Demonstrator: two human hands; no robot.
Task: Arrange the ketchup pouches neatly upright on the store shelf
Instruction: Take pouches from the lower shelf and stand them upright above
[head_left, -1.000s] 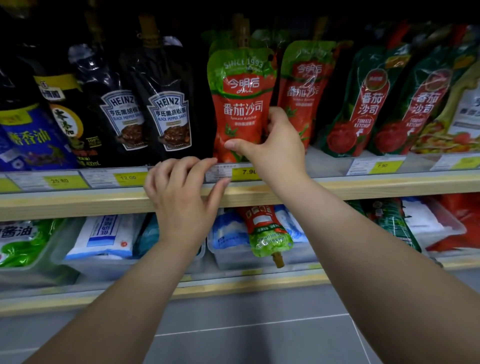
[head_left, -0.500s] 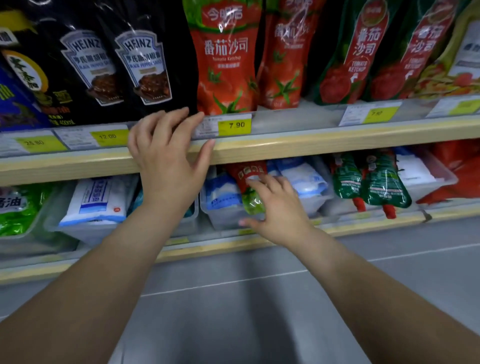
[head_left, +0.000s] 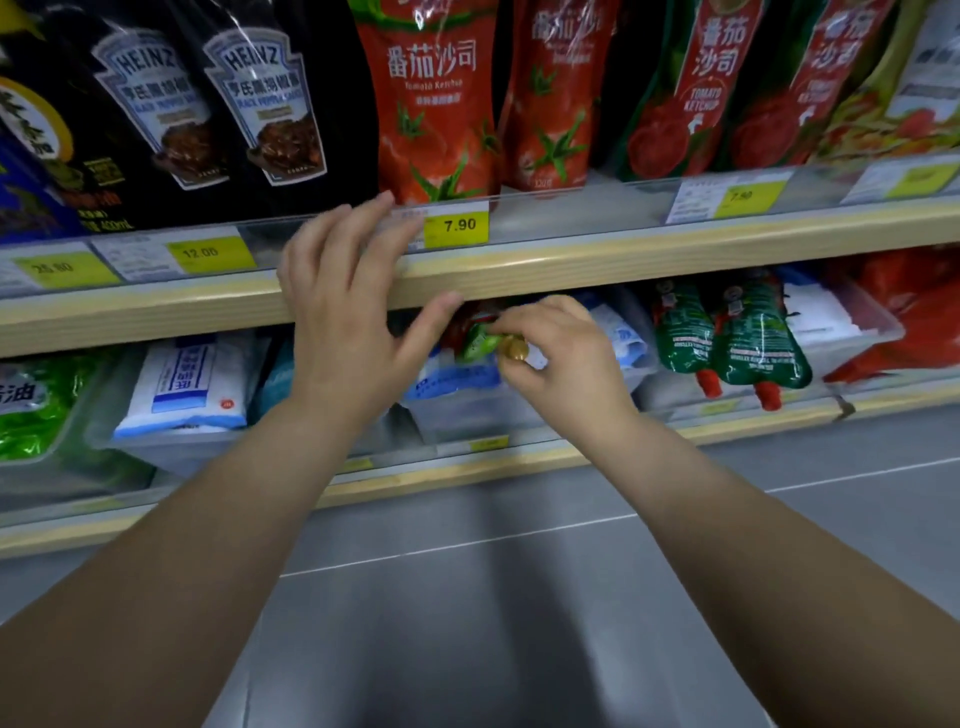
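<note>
Two red ketchup pouches (head_left: 439, 119) stand upright on the upper shelf (head_left: 623, 254), with two green-and-red ketchup pouches (head_left: 691, 109) to their right. My left hand (head_left: 343, 312) rests open on the wooden shelf edge, fingers spread over the price strip. Under that shelf, my right hand (head_left: 563, 358) pinches the gold-capped neck of a red-and-green ketchup pouch (head_left: 480, 340) that lies upside down on white-and-blue bags; most of its body is hidden. Two green ketchup pouches (head_left: 727, 338) with red caps lie head-down further right on the lower shelf.
Black Heinz pepper sauce pouches (head_left: 218, 109) fill the upper shelf's left side. Clear bins (head_left: 467, 415) with white-and-blue packets (head_left: 182, 384) sit on the lower shelf, green packs (head_left: 31, 410) at far left, red packs (head_left: 904, 312) at far right. Grey tiled floor (head_left: 493, 597) lies below.
My right hand left the upright red pouch on the upper shelf, dropped to the lower shelf and closed on the capped end of the fallen pouch. The view tilted downward.
</note>
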